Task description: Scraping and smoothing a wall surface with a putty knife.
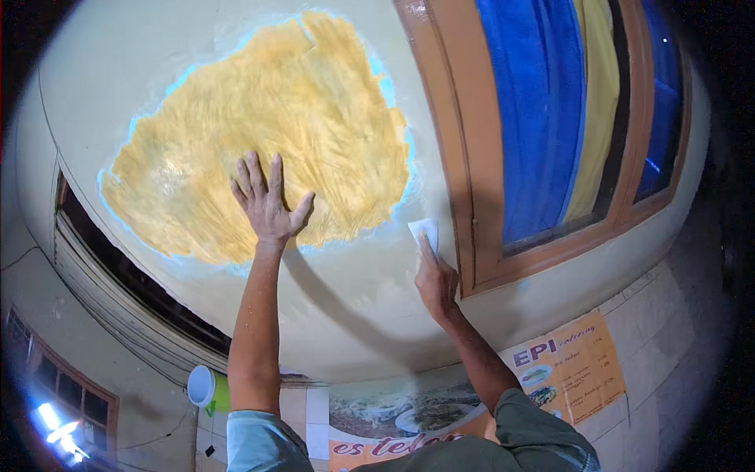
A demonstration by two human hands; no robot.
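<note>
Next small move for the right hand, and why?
Probably slide the flat white tool up to the yellow patch's lower-right edge: the right hand holds it just off that blue-rimmed edge, while the left hand is spread over the patch.

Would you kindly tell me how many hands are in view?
2: the left hand, fingers spread over the yellow patch, and the right hand, holding a small white flat tool beside the brown window frame. None seems hidden.
</note>
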